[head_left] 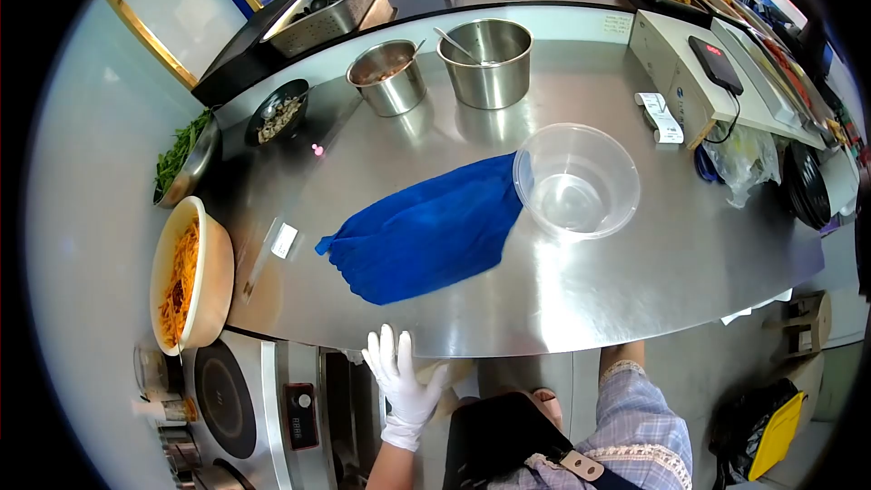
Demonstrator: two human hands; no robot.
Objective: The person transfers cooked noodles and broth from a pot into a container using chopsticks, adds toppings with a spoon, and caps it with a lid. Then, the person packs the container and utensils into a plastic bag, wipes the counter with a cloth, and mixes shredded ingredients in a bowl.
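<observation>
My left hand (401, 387), in a white glove, is at the front edge of the steel table (581, 308). Its fingers are stretched out and slightly apart, with nothing in them. Nearest to it, just beyond the fingertips, lies a folded blue cloth (426, 229). A clear round plastic tub (577, 183) stands at the cloth's right end and overlaps it in the view. My right hand is out of the picture.
Two steel pots (486, 68) with spoons, a black bowl (288, 100), a bowl of greens (192, 159) and a cream tub of orange shreds (214, 281) line the back and left. An induction cooker (225, 395) is lower left; a phone-like device (715, 63) lies at right.
</observation>
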